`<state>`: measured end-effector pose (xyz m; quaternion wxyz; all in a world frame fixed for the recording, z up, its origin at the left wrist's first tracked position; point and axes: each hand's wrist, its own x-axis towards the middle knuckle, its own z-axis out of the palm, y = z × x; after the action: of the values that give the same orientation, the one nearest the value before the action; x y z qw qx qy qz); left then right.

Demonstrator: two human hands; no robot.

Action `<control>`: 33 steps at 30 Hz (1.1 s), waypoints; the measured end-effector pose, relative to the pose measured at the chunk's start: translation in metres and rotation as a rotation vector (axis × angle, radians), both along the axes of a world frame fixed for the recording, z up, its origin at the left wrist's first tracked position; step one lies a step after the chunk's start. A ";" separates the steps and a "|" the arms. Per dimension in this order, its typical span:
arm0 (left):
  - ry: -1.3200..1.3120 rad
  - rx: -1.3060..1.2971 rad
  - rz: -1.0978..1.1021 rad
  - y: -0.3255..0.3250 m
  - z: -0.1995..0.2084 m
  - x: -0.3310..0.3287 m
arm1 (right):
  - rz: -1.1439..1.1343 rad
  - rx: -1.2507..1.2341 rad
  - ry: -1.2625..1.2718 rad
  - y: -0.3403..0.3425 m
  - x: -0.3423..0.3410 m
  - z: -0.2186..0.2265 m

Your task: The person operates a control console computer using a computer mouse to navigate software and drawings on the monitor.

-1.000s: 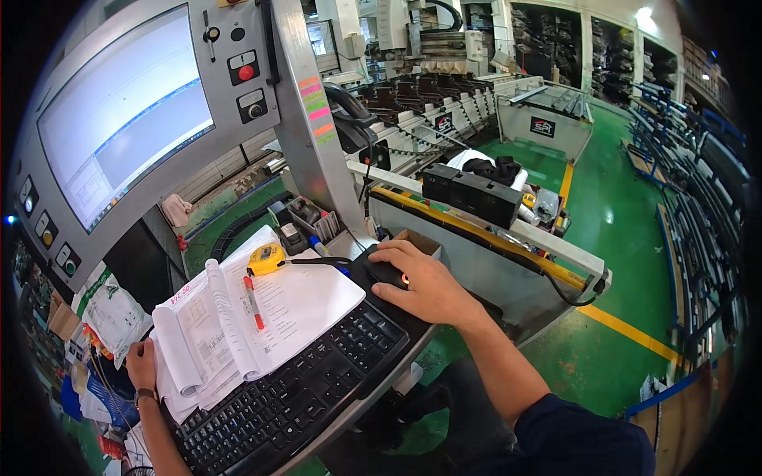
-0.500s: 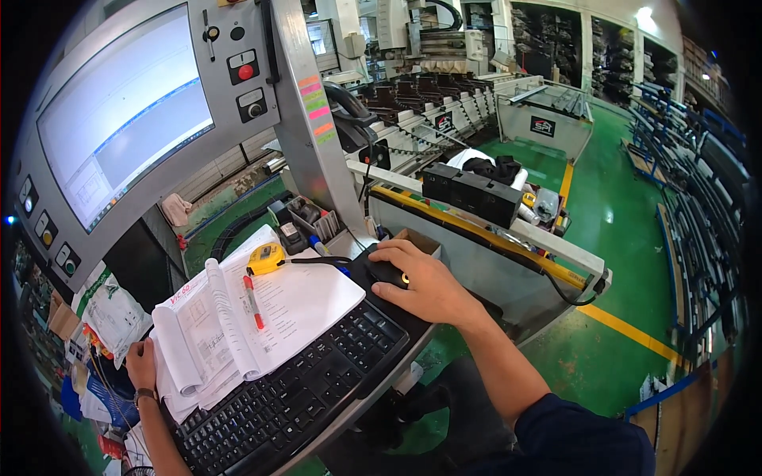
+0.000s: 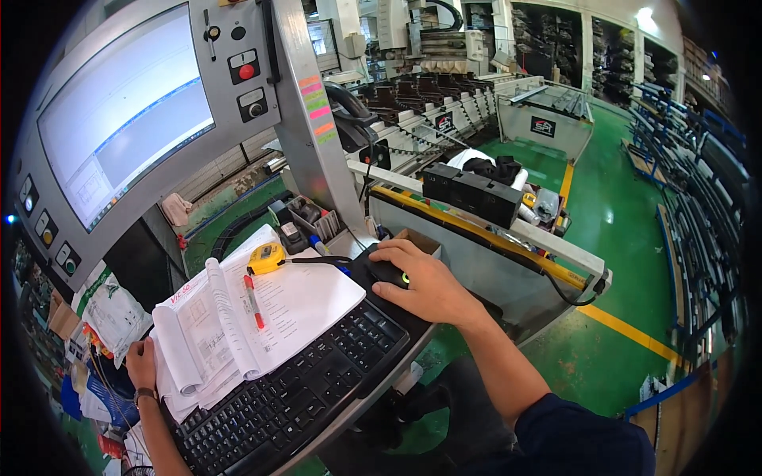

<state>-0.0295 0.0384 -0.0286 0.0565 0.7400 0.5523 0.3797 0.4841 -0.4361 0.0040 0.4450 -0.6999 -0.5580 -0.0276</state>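
Your right hand (image 3: 429, 287) curves over the black mouse (image 3: 386, 272), thumb along its near side, at the right end of the dark shelf (image 3: 414, 327). Your left hand (image 3: 141, 365) is loosely curled beside the left edge of the papers (image 3: 317, 289); whether it pinches anything, I cannot tell. The keyboard (image 3: 298, 389) follows the shelf's front edge. Beyond the papers, a grey holder (image 3: 329, 223) contains small dark items; green floor (image 3: 615, 278) spreads rightward.

Down and forward from the head it's cast: computer mouse (image 3: 387, 274) caught near, monitor (image 3: 127, 103) framed left, green floor (image 3: 603, 262) stretched far right.
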 end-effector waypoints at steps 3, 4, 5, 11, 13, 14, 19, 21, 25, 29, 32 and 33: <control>0.016 0.005 0.018 0.001 -0.001 0.000 | -0.004 -0.003 -0.002 -0.001 0.000 0.000; 0.012 0.000 0.014 0.002 -0.001 0.000 | 0.003 0.010 0.001 -0.001 -0.001 0.001; 0.003 -0.010 0.025 0.003 -0.001 -0.001 | -0.005 -0.005 0.002 0.000 -0.001 0.001; 0.009 0.006 -0.007 0.002 -0.001 -0.001 | 0.001 0.016 0.014 0.000 -0.001 0.000; 0.007 0.005 -0.006 0.001 -0.001 -0.001 | 0.005 0.020 0.015 0.000 -0.001 -0.001; 0.007 0.004 -0.004 0.001 -0.001 -0.001 | -0.002 0.006 0.017 0.000 0.000 -0.001; 0.003 0.004 0.003 -0.001 0.000 0.000 | 0.013 0.029 0.009 0.001 0.000 -0.001; -0.001 0.003 0.004 -0.001 0.000 0.001 | 0.010 0.018 0.011 0.001 0.000 -0.001; 0.002 0.002 0.004 -0.001 0.000 0.001 | 0.013 0.028 0.004 0.000 -0.001 -0.001; -0.004 0.002 0.003 0.002 -0.001 0.000 | 0.008 0.014 0.006 0.000 0.000 0.000; -0.009 0.006 -0.017 0.004 -0.003 -0.002 | 0.009 0.014 0.012 0.000 0.000 -0.001; -0.009 0.006 -0.016 0.004 -0.003 -0.002 | 0.010 0.015 0.016 0.000 0.000 -0.001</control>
<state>-0.0316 0.0427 -0.0315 0.0597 0.7430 0.5447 0.3843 0.4837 -0.4364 0.0033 0.4546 -0.6940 -0.5577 -0.0239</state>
